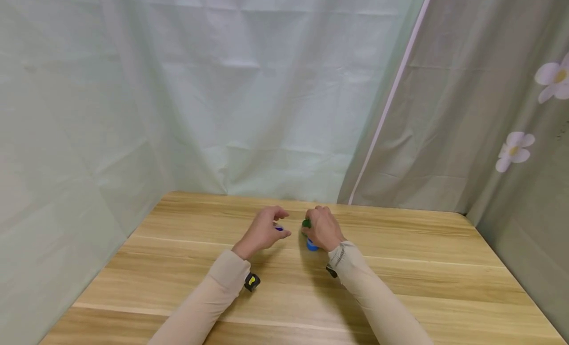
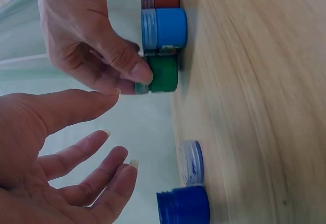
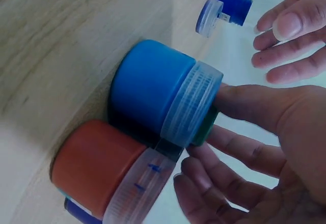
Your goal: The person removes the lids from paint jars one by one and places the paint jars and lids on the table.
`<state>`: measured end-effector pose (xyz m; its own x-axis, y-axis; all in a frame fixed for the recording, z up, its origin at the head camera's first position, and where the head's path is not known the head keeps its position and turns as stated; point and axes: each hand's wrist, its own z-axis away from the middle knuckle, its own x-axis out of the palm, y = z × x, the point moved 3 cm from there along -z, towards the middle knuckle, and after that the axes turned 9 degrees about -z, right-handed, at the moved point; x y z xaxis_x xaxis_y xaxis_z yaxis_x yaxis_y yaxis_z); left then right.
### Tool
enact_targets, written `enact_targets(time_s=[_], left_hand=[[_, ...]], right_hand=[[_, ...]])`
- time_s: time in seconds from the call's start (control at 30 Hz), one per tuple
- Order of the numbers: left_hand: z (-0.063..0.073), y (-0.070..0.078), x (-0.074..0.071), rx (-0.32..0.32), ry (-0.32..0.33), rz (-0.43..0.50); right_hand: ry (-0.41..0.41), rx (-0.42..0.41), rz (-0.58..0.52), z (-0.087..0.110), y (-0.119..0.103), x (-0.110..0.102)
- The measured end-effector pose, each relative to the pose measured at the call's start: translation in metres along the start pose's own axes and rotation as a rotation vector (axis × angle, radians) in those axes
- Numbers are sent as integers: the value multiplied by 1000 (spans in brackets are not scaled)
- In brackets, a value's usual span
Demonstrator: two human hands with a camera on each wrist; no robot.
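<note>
My right hand (image 1: 323, 230) pinches a small green paint jar (image 2: 164, 74) near its clear cap, between thumb and fingers. A light blue jar with a clear ribbed lid (image 3: 150, 89) stands right beside it, partly hiding the green one in the right wrist view. My left hand (image 1: 263, 230) is held above the table with thumb and fingers spread, nothing between them. Close to it stands a dark blue jar (image 2: 186, 206) without its lid. A clear lid with blue stains (image 2: 192, 163) lies against that jar on the table.
A red-brown jar with a clear lid (image 3: 97, 168) stands next to the light blue one. Part of a purple-blue jar (image 3: 81, 211) shows behind it. Curtains (image 1: 275, 88) hang around the wood-grain table (image 1: 422, 266) at its back and sides.
</note>
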<state>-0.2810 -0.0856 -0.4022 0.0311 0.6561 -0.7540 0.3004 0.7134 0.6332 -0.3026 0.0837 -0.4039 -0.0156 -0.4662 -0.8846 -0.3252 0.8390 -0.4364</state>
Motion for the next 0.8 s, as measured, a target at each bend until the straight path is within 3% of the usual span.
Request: enact_targets(time_s=[0.33, 0.6, 0.8], left_hand=[[-5, 10, 5, 6, 23, 15], [-8, 19, 14, -33, 43, 154], [-9, 25, 21, -46, 81, 281]], right_hand=[[45, -49, -60, 7, -4, -17], [64, -23, -188, 18, -10, -40], [57, -26, -191, 23, -15, -51]])
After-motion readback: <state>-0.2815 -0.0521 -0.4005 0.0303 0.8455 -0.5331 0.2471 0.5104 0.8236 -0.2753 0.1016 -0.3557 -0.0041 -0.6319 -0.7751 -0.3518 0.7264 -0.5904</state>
